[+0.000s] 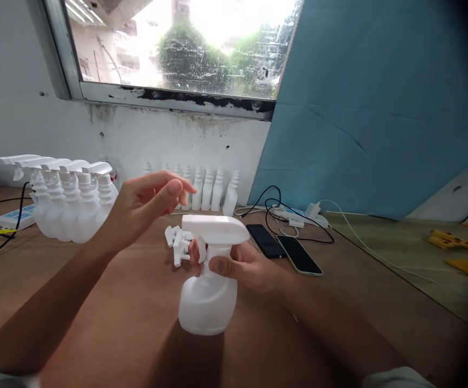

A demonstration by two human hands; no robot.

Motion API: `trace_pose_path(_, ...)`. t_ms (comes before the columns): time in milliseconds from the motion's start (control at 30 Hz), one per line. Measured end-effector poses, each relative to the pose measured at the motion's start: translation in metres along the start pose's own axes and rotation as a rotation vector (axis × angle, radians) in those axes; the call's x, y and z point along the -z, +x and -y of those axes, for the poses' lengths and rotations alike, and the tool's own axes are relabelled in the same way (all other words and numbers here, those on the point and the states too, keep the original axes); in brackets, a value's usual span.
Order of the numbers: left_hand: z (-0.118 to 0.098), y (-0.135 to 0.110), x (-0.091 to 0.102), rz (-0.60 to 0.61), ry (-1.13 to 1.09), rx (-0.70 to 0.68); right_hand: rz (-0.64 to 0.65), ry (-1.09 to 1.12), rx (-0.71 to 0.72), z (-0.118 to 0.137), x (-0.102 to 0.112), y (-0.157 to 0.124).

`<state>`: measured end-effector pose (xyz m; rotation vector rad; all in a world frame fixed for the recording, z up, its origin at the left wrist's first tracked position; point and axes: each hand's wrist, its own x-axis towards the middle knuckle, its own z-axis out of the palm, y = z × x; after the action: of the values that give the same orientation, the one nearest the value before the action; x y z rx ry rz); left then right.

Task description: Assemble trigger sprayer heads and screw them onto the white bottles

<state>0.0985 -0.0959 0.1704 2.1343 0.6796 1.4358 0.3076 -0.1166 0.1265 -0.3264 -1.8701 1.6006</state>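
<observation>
My right hand (250, 267) is wrapped around the neck of a white spray bottle (207, 307) with a long trigger head. The bottle stands roughly upright above the near part of the table, its nozzle end to the left. My left hand (149, 202) is raised up and to the left of the spray head, apart from it. Its fingers are loosely bent, the thumb lies near the index finger, and nothing shows in its grasp. Just behind the bottle, a small pile of white plastic trigger parts (179, 245) lies on the table.
Several spray bottles with heads (72, 202) stand at the left, beside a power strip (15, 215) and cables. Slim white bottles (218, 188) without heads line the wall. Two phones (298, 253) and another power strip (302, 215) lie at the right; yellow objects (458, 242) are beyond the table edge.
</observation>
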Motion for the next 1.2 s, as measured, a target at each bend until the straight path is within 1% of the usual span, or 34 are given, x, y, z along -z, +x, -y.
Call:
trace_pose_path(33,0.009,-0.006,-0.003,-0.007,-0.011,0.074,-0.010,-0.008,-0.003,0.001,-0.001,-0.001)
trace_pose_path(67,0.018,-0.013,-0.006,0.014,-0.028,0.160,-0.008,-0.014,-0.003,0.001,-0.002,-0.001)
trace_pose_path(133,0.038,-0.035,-0.015,0.109,-0.088,0.326,0.005,-0.019,0.004,0.000,-0.002,-0.003)
trace_pose_path(200,0.054,-0.059,-0.025,0.198,-0.160,0.408,-0.009,-0.022,0.021,-0.002,-0.001,-0.004)
trace_pose_path(233,0.059,-0.070,-0.029,0.253,-0.199,0.401,-0.022,-0.022,0.023,-0.004,-0.001,-0.005)
trace_pose_path(333,0.067,-0.095,-0.039,0.399,-0.228,0.278,-0.037,-0.031,0.017,-0.007,-0.001,-0.006)
trace_pose_path(400,0.066,-0.101,-0.042,0.455,-0.130,0.209,-0.034,-0.045,0.002,-0.008,-0.002,-0.006)
trace_pose_path(467,0.064,-0.102,-0.039,0.467,0.019,0.146,-0.037,-0.071,-0.008,-0.007,-0.001,-0.006)
trace_pose_path(533,0.064,-0.099,-0.029,0.412,0.147,0.080,-0.068,-0.123,0.029,-0.003,0.002,-0.005)
trace_pose_path(567,0.065,-0.096,-0.021,0.359,0.196,0.054,-0.095,-0.161,0.066,0.001,0.005,-0.005)
trace_pose_path(633,0.072,-0.089,-0.002,0.188,0.316,0.044,-0.171,-0.259,0.152,0.010,0.012,-0.006)
trace_pose_path(700,0.081,-0.081,0.016,-0.031,0.509,0.113,-0.273,-0.366,0.208,0.022,0.019,-0.010)
trace_pose_path(733,0.086,-0.077,0.025,-0.127,0.624,0.171,-0.328,-0.413,0.226,0.028,0.023,-0.012)
trace_pose_path(767,0.092,-0.073,0.033,-0.196,0.731,0.236,-0.382,-0.452,0.243,0.033,0.027,-0.015)
trace_pose_path(800,0.097,-0.070,0.039,-0.234,0.819,0.311,-0.424,-0.484,0.260,0.038,0.030,-0.018)
trace_pose_path(867,0.106,-0.066,0.050,-0.239,0.931,0.459,-0.483,-0.527,0.294,0.045,0.034,-0.023)
trace_pose_path(967,0.119,-0.064,0.059,-0.183,1.000,0.632,-0.506,-0.567,0.334,0.051,0.038,-0.029)
trace_pose_path(1100,0.131,-0.065,0.065,-0.128,1.028,0.743,-0.513,-0.617,0.369,0.055,0.039,-0.034)
trace_pose_path(1200,0.134,-0.066,0.067,-0.110,1.064,0.776,-0.559,-0.654,0.340,0.057,0.042,-0.036)
